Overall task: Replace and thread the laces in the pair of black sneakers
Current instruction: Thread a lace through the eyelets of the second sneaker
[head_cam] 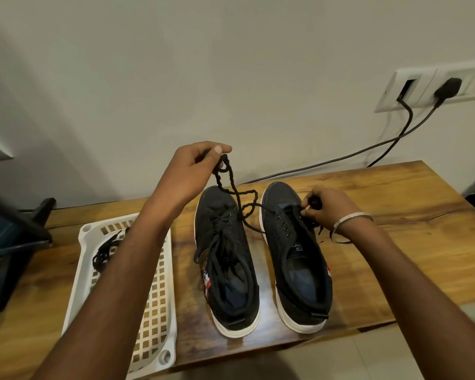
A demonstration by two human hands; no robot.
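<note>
A room in a home, by the look of it — a plain painted wall [231, 64] with a white switchboard [433, 87] and two black cords plugged in, a wood-grain table [395, 215] against it, a white plastic basket [154, 311] on top.

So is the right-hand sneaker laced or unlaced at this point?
Mostly unlaced: the right sneaker shows bare eyelets down its near side, with a loose lace running up to the left hand.

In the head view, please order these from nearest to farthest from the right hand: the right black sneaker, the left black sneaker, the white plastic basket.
1. Right black sneaker: right hand touches it.
2. Left black sneaker: beside it, leftward.
3. White plastic basket: far left on the table.
</note>
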